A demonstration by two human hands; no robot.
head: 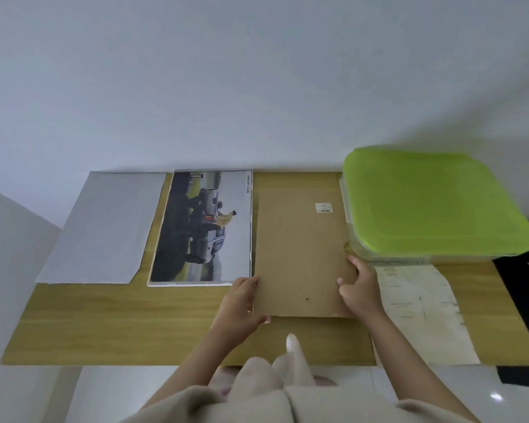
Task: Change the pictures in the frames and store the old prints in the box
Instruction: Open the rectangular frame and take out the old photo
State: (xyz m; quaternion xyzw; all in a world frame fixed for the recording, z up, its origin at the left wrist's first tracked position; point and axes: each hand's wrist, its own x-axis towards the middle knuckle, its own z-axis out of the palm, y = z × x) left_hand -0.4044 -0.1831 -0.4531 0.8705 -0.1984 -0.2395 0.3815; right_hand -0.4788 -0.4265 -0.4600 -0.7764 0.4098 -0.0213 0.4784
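Observation:
A brown backing board [300,251] of a picture frame lies face down in the middle of the wooden table [119,325]. My left hand [242,303] grips its lower left corner and my right hand [359,288] grips its right edge. Left of it lies a white frame with a car print [202,227] facing up. Further left lies a plain white sheet [104,227]. The clear box with a green lid [431,203] stands shut at the back right, touching the board's right edge.
A printed paper sheet [419,309] lies at the right front, reaching past the table's front edge. A white wall rises right behind the table. White floor shows below the front edge, dark floor at the far right.

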